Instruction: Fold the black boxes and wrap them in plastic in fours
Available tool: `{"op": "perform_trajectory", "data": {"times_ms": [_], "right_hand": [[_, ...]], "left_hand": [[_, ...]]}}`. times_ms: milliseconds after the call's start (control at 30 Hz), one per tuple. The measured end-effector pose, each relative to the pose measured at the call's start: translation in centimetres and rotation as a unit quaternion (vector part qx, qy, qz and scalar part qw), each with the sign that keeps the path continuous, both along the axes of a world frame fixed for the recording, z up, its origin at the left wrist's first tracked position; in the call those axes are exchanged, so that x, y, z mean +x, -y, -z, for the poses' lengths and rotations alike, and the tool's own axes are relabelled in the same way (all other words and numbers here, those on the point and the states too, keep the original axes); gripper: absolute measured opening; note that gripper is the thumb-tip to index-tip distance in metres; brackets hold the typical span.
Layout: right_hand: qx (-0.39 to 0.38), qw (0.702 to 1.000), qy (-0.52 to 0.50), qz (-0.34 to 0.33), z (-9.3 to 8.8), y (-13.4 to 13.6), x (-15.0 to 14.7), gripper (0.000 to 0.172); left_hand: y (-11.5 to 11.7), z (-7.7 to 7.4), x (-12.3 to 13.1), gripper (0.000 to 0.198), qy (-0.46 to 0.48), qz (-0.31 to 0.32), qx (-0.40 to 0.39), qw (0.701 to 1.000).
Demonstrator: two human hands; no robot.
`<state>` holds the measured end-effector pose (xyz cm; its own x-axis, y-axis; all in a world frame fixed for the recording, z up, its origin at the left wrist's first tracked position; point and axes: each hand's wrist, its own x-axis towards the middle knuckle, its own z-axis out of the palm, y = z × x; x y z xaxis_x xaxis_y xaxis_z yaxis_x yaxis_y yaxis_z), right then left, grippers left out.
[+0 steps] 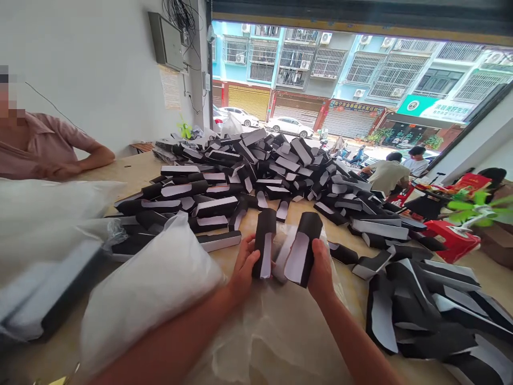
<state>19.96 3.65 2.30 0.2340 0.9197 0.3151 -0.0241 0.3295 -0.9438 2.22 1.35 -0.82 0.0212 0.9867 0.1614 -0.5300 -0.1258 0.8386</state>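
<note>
My left hand (243, 263) is closed around a narrow black paper box (263, 235), its white inside facing me through a curved cutout. A second black paper box (308, 240), of the same black and white kind, is gripped in my right hand (323, 270). Both boxes are held upright side by side, with a gap between them. Below and behind them lies a clear plastic bag (276, 326), spread over the table. Just left of my left forearm rests a stuffed, whitish translucent bag (152, 289).
A large heap of black and white boxes (256, 166) covers the back of the table (132, 166). More boxes (436, 310) lie at the right. Another filled plastic bag (52, 214) stands left, before a seated person (48, 139). A green-bladed fan (476, 214) is at right.
</note>
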Motion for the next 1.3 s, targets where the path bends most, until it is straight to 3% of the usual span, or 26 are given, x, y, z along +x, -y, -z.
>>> {"op": "perform_trajectory", "data": {"times_ms": [100,167,333,433,633,933,1067,1300], "right_hand": [[-0.021,0.997,0.024,-0.065,1.0,0.7,0.2,0.045],[0.01,0.995,0.058,-0.086,2.1,1.6,0.2,0.054],[0.077,0.99,0.105,-0.058,5.3,3.9,-0.3,0.067],[0.12,0.977,0.17,-0.04,6.1,4.4,-0.6,0.07],[0.241,0.928,0.284,0.004,4.6,4.5,-0.7,0.065],[0.212,0.956,0.202,-0.017,4.1,4.3,-0.6,0.034],[0.223,0.95,0.217,0.034,4.6,3.8,-0.3,0.035],[0.303,0.891,0.335,0.038,4.7,3.6,-0.2,0.046]], "left_hand": [[0.1,-0.1,0.0,0.046,-0.022,0.006,0.022,0.999],[0.1,-0.2,0.0,0.046,-0.028,0.01,0.03,0.999],[0.3,-0.2,0.0,0.047,-0.034,0.013,0.002,0.999],[0.4,-0.4,0.1,0.048,-0.042,-0.007,-0.008,0.999],[0.2,-0.3,0.1,0.045,-0.057,-0.044,0.002,0.997],[0.1,-0.6,0.2,0.048,-0.048,-0.015,0.052,0.997],[0.2,-0.6,0.1,0.046,-0.055,-0.036,0.041,0.997],[-0.1,-0.2,-0.1,0.046,-0.054,-0.054,0.002,0.997]]}}
